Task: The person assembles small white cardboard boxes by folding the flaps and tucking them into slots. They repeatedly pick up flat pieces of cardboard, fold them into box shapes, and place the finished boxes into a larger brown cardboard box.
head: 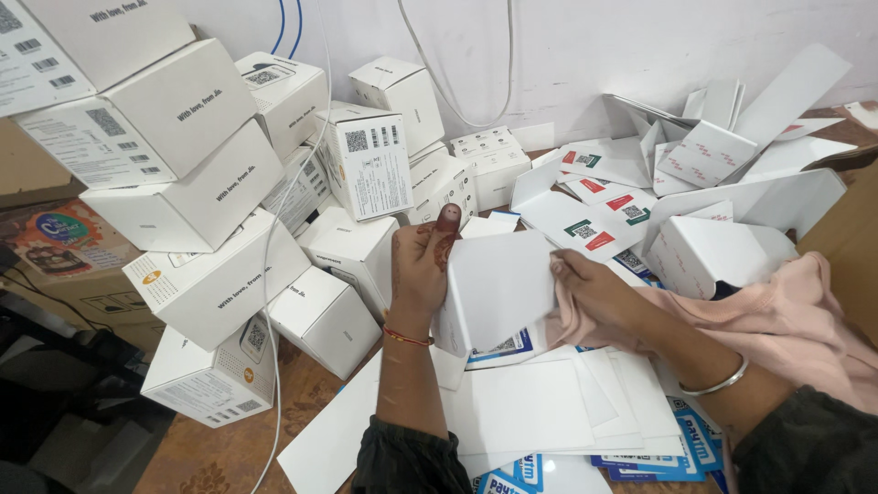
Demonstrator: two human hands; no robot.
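My left hand (422, 265) grips a small white box (494, 288) by its left side, thumb raised along the edge. On the box's right side, my right hand (594, 293) presses a pink cloth (777, 320) against its face. The box is held just above a spread of flat white card sheets (521, 407). A red thread sits on my left wrist and a silver bangle on my right wrist.
A tall pile of white cartons (197, 210) fills the left side. Flat unfolded white box blanks and printed cards (604, 215) lie at the back right against the wall. Blue and white leaflets (681, 448) lie under the sheets. White and blue cables (274, 274) hang down.
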